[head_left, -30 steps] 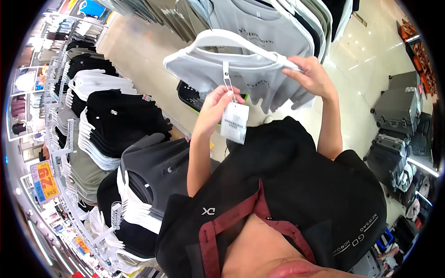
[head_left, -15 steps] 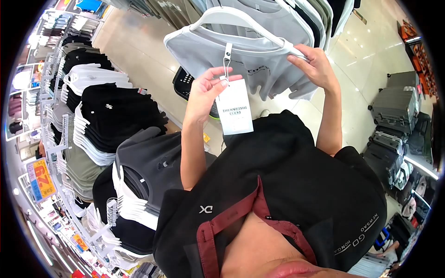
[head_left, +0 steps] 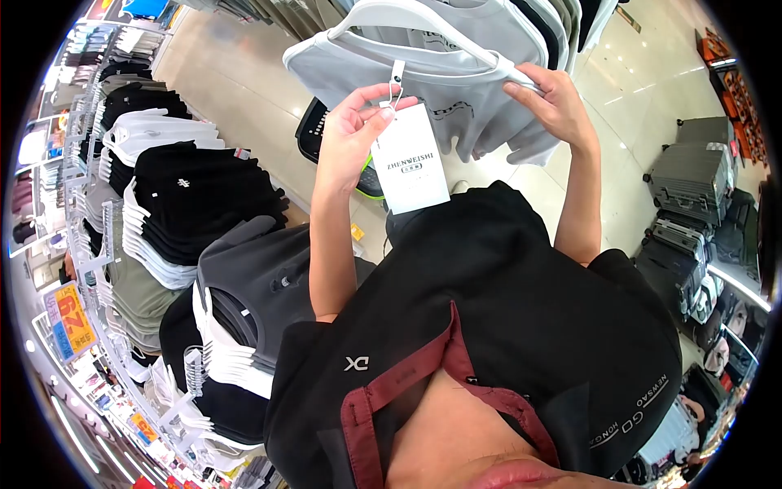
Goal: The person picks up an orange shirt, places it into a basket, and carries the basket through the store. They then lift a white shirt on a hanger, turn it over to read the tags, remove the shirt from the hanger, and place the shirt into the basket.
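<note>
My left hand [head_left: 353, 134] is closed in a pinch on a white hang tag [head_left: 411, 171] at its upper left corner. The tag faces me and reads ZHENWEISHI. A thin loop ties it to the neck of a light grey T-shirt [head_left: 358, 69]. That shirt hangs on a white hanger [head_left: 423, 18], with dark lettering partly seen on its front. At the shirt's right shoulder, my right hand [head_left: 554, 106] is closed around the hanger's end and the cloth there, thumb on the near side.
More shirts [head_left: 521, 33] hang behind the grey one. To the left runs a rack of folded-over black shirts [head_left: 199, 191], dark grey shirts [head_left: 281, 269] and price signs [head_left: 72, 319]. A black basket [head_left: 312, 130] is on the floor. Suitcases [head_left: 692, 179] stand at the right.
My left hand has raised the tag slightly, and its print shows more clearly. The shirt and my right hand appear a little higher in view; both hands keep their hold.
</note>
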A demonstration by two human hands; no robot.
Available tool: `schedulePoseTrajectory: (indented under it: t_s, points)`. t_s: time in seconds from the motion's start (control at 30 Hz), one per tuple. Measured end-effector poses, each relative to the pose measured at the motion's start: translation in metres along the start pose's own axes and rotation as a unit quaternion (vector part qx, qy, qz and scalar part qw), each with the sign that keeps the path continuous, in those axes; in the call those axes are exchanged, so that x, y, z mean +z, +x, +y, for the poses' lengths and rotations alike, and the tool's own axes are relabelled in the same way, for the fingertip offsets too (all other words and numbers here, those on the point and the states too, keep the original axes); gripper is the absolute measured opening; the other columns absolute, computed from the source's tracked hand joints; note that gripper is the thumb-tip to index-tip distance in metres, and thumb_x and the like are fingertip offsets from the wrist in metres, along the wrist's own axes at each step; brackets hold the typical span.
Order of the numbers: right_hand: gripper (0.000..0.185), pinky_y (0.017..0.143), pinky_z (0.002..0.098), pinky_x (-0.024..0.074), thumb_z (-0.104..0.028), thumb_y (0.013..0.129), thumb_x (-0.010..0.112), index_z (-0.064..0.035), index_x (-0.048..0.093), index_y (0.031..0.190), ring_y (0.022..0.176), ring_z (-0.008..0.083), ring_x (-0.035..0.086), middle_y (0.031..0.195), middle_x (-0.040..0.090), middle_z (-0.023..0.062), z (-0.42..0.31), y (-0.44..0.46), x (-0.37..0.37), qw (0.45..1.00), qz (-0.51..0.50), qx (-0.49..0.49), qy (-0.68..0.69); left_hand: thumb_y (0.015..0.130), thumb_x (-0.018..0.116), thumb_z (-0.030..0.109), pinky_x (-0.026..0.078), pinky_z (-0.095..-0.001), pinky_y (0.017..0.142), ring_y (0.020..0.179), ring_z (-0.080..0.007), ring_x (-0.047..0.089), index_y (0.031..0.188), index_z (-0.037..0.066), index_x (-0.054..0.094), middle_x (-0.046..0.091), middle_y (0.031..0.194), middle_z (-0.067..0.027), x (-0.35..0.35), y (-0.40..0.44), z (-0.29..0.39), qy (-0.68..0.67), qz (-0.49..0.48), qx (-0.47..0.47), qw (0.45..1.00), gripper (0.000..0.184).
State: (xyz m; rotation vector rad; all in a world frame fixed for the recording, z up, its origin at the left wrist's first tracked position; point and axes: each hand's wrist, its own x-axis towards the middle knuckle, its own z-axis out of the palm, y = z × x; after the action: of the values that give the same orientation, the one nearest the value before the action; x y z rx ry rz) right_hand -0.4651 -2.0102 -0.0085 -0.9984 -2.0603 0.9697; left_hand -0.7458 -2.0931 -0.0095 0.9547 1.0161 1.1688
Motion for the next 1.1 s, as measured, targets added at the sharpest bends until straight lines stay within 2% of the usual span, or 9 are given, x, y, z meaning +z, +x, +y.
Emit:
schedulePoseTrajectory:
  t_s: [0.53,0.63,0.73,0.83,0.87,0.9,0.97,1.0,1.1]
  points:
    - [0.021,0.052,0.0257,0.0354,-0.018,0.086,0.062,0.0012,0.061,0.094,0.056,0.0108,0.038,0.062,0.049,0.0043,0.000,0.002,-0.004,1.000,0.000,0.010,-0.003,0.090,0.052,0.007,0.055,-0.0303,0.076,0.090,-0.0214,0.066,0.122,-0.004,0.047,0.061,0.111,-0.0235,-0.005,0.008,-0.006,0.026,-0.007,0.011,1.000,0.035]
    - [0.022,0.051,0.0257,0.0347,-0.019,0.086,0.062,0.0016,0.061,0.094,0.056,0.0107,0.037,0.062,0.048,0.0044,-0.003,0.002,-0.005,1.000,0.009,0.014,0.011,0.094,0.050,0.022,0.055,-0.0347,0.080,0.099,-0.0264,0.063,0.130,-0.001,0.038,0.054,0.121,-0.0264,0.003,0.007,-0.012,-0.035,0.009,0.005,0.999,0.045]
    - [0.022,0.051,0.0256,0.0342,-0.019,0.086,0.063,0.0016,0.061,0.093,0.055,0.0106,0.037,0.061,0.048,0.0044,0.001,0.004,-0.007,1.000,0.013,0.009,0.011,0.093,0.040,0.049,0.048,-0.0447,0.091,0.116,-0.0357,0.050,0.136,0.004,0.027,0.034,0.137,-0.0298,0.016,-0.002,-0.044,-0.282,-0.064,-0.048,0.956,0.064]
    - [0.022,0.050,0.0256,0.0336,-0.019,0.086,0.063,0.0016,0.061,0.093,0.055,0.0106,0.037,0.061,0.047,0.0043,0.005,0.003,-0.010,1.000,0.024,0.012,0.012,0.096,0.045,0.035,0.046,-0.0405,0.094,0.114,-0.0275,0.053,0.139,0.004,0.022,0.043,0.133,-0.0199,0.035,-0.016,-0.081,-0.355,0.003,-0.025,0.935,0.058]
    - [0.022,0.050,0.0256,0.0336,-0.019,0.086,0.063,0.0016,0.061,0.093,0.055,0.0106,0.037,0.061,0.047,0.0043,0.006,0.001,-0.011,1.000,0.025,0.013,0.009,0.093,0.051,0.017,0.045,-0.0393,0.096,0.113,-0.0248,0.053,0.141,0.004,0.017,0.047,0.129,-0.0176,0.035,-0.019,-0.086,-0.367,0.019,-0.023,0.930,0.061]
    - [0.022,0.050,0.0257,0.0334,-0.020,0.086,0.063,0.0016,0.061,0.093,0.055,0.0105,0.037,0.061,0.047,0.0041,0.006,0.001,-0.012,1.000,0.024,0.020,0.005,0.093,0.051,0.017,0.045,-0.0393,0.096,0.113,-0.0248,0.053,0.141,0.004,0.017,0.047,0.129,-0.0176,0.034,-0.018,-0.089,-0.369,0.018,-0.023,0.929,0.061]
    - [0.023,0.050,0.0258,0.0332,-0.020,0.086,0.063,0.0016,0.061,0.092,0.055,0.0104,0.037,0.061,0.047,0.0039,0.004,0.004,-0.014,1.000,0.019,0.021,-0.001,0.085,0.054,-0.002,0.046,-0.0381,0.096,0.112,-0.0238,0.054,0.142,0.003,0.016,0.049,0.126,-0.0168,0.031,-0.016,-0.092,-0.254,0.082,0.002,0.964,0.068]
    - [0.023,0.050,0.0258,0.0333,-0.020,0.086,0.063,0.0016,0.061,0.092,0.055,0.0102,0.037,0.061,0.047,0.0039,0.001,0.005,-0.014,1.000,0.017,0.025,0.002,0.081,0.051,-0.011,0.047,-0.0372,0.094,0.111,-0.0237,0.055,0.143,0.003,0.014,0.052,0.122,-0.0159,0.026,-0.012,-0.092,-0.274,0.100,-0.003,0.957,0.073]
    - [0.023,0.051,0.0259,0.0338,-0.021,0.086,0.063,0.0015,0.061,0.092,0.055,0.0103,0.038,0.060,0.048,0.0041,-0.004,0.009,-0.013,0.999,0.013,0.033,-0.001,0.082,0.052,-0.009,0.048,-0.0374,0.093,0.110,-0.0241,0.056,0.142,0.002,0.014,0.052,0.121,-0.0157,0.019,-0.004,-0.091,-0.242,0.160,0.047,0.956,0.072]
